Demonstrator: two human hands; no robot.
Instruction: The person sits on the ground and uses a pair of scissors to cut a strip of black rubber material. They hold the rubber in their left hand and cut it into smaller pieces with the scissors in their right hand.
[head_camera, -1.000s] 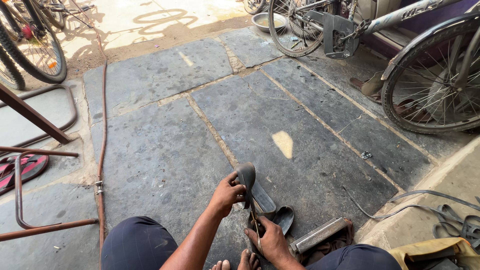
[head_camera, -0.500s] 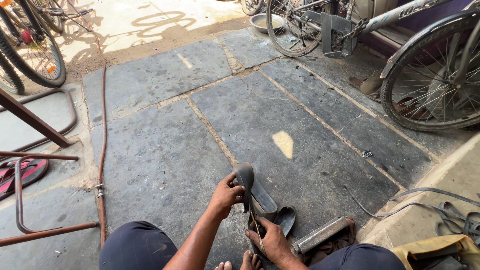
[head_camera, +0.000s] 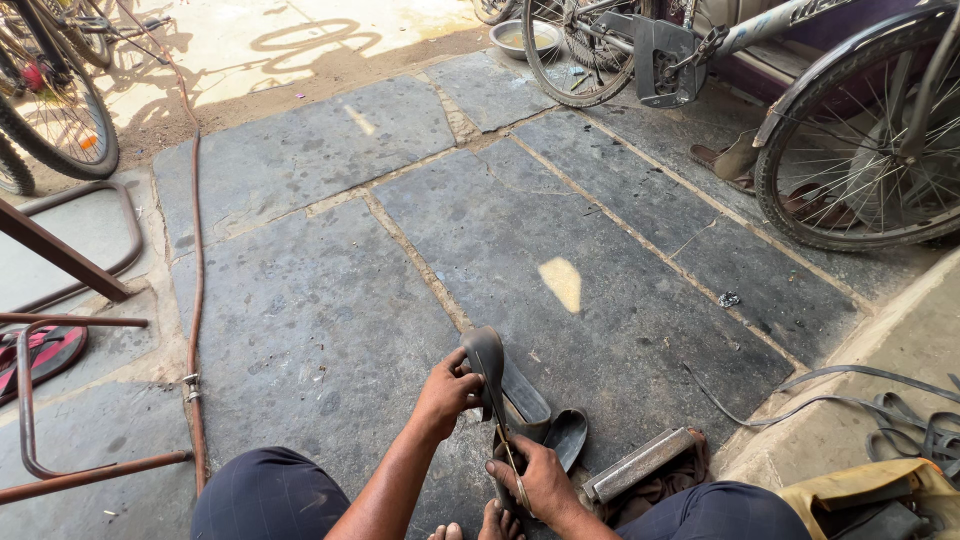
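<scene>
Left hand (head_camera: 447, 392) grips a folded strip of black rubber inner tube (head_camera: 492, 365), held upright at 6 o'clock above the grey stone floor (head_camera: 330, 300). Right hand (head_camera: 540, 480) clenches thin scissors (head_camera: 508, 450) against it. Cutting step underway, judging by the blades; next calls for steady tension.

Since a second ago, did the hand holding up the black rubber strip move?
No. The left hand grips the black rubber strip at the same spot, just below the yellow patch on the stone floor.
</scene>
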